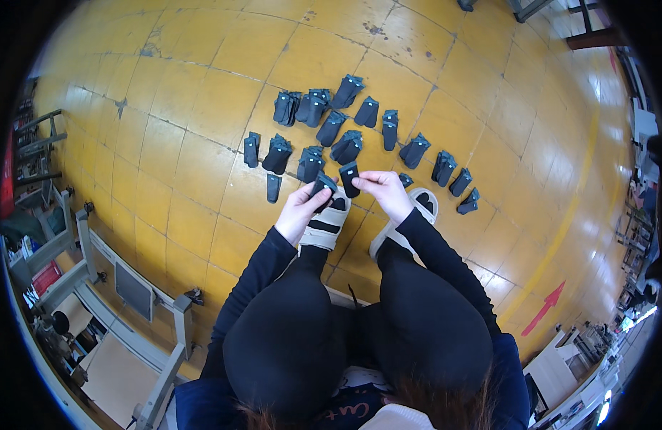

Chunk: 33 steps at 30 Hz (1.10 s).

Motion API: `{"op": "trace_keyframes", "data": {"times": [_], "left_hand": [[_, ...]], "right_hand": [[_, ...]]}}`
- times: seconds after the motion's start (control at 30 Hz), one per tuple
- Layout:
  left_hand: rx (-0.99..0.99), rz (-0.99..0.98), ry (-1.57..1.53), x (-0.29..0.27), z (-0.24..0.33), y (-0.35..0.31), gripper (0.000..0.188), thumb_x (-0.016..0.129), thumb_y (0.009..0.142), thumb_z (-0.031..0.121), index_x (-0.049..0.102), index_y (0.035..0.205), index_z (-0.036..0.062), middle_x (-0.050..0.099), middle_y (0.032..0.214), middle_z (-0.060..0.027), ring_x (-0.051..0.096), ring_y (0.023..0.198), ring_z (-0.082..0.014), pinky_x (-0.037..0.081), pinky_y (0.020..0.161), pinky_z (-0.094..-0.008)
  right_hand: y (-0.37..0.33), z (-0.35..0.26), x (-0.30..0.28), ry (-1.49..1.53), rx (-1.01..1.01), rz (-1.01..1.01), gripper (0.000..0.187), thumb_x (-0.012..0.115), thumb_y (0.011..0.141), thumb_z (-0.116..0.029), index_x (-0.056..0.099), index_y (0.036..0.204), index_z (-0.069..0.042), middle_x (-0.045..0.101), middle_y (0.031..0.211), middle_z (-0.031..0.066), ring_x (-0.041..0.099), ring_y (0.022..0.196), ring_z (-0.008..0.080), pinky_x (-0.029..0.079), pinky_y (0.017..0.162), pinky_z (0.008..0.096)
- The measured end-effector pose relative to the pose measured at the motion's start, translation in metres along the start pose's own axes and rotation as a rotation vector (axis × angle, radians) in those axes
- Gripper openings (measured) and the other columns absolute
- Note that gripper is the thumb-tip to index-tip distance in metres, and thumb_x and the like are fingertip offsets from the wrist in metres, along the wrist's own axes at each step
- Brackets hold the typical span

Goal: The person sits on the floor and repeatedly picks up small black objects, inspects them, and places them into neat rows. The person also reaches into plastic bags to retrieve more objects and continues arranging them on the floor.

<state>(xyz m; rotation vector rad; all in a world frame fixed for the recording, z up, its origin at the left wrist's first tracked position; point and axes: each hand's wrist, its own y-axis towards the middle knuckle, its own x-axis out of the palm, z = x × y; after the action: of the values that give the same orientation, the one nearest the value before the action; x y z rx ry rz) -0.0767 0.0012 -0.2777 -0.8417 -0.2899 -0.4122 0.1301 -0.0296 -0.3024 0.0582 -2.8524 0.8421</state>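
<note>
Over the cream left sandal's (324,231) toe, the left hand's (295,213) fingers grip a dark, folded fabric bundle (324,184), partly covered by the thumb. Just beyond the toe, the right hand's (389,195) fingers pinch a flat, tapered fabric piece (349,179). Farther beyond the sandal, soft tapered fabric stacks (311,163) lie on glossy yellow floor tiles (202,143), their layers hard to make out.

The glossy yellow tiled floor (187,93) bears a red arrow (544,308), a grey-framed table (182,324) standing left.
</note>
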Motion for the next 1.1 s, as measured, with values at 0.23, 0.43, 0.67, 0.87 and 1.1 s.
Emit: {"op": "trace_keyframes", "data": {"times": [0.23, 0.43, 0.67, 0.87, 1.1], "left_hand": [[0.039, -0.058, 0.068, -0.004, -0.026, 0.026, 0.022, 0.057, 0.093, 0.019, 0.06, 0.108, 0.0036, 0.064, 0.092, -0.0004, 0.057, 0.079, -0.006, 0.045, 0.074, -0.0199], [0.292, 0.192, 0.652, -0.053, -0.006, 0.097, 0.026, 0.064, 0.087, 0.026, 0.062, 0.091, 0.0008, 0.061, 0.068, -0.0025, 0.054, 0.062, -0.0072, 0.043, 0.057, -0.0252], [0.446, 0.25, 0.838, -0.068, 0.037, 0.165, 0.023, 0.062, 0.088, 0.025, 0.06, 0.091, 0.0028, 0.062, 0.072, -0.0018, 0.052, 0.054, -0.0071, 0.041, 0.053, -0.0236], [0.097, 0.205, 0.419, -0.067, 0.009, 0.145, 0.032, 0.049, 0.094, 0.032, 0.059, 0.102, 0.0023, 0.067, 0.085, -0.0058, 0.062, 0.064, -0.0143, 0.05, 0.061, -0.0277], [-0.145, -0.122, -0.255, -0.02, -0.005, 0.063, 0.037, 0.037, 0.099, 0.026, 0.046, 0.121, -0.0018, 0.059, 0.114, -0.0165, 0.061, 0.096, -0.0227, 0.051, 0.087, -0.0378]], "right_hand": [[0.011, 0.003, 0.012, 0.137, 0.108, 0.063, 0.031, 0.059, 0.09, -0.02, 0.061, 0.113, -0.001, 0.062, 0.106, 0.0003, 0.054, 0.094, 0.0078, 0.041, 0.079, 0.0237], [0.004, -0.003, -0.008, 0.096, 0.09, 0.115, 0.028, 0.054, 0.093, -0.021, 0.059, 0.116, -0.006, 0.061, 0.109, 0.0003, 0.055, 0.092, 0.008, 0.041, 0.079, 0.0236], [-0.006, -0.001, -0.02, 0.263, 0.085, 0.181, 0.024, 0.053, 0.092, -0.02, 0.06, 0.11, -0.006, 0.064, 0.097, 0.0017, 0.055, 0.084, 0.0082, 0.041, 0.075, 0.0226], [-0.005, -0.008, -0.018, 0.189, 0.036, 0.157, 0.022, 0.052, 0.093, -0.017, 0.059, 0.109, -0.004, 0.063, 0.096, 0.0028, 0.055, 0.082, 0.008, 0.042, 0.074, 0.0214], [-0.004, -0.014, 0.004, -0.303, -0.212, 0.174, 0.022, 0.059, 0.086, -0.007, 0.063, 0.107, -0.003, 0.062, 0.097, 0.0026, 0.056, 0.081, 0.0101, 0.044, 0.072, 0.0234]]}}
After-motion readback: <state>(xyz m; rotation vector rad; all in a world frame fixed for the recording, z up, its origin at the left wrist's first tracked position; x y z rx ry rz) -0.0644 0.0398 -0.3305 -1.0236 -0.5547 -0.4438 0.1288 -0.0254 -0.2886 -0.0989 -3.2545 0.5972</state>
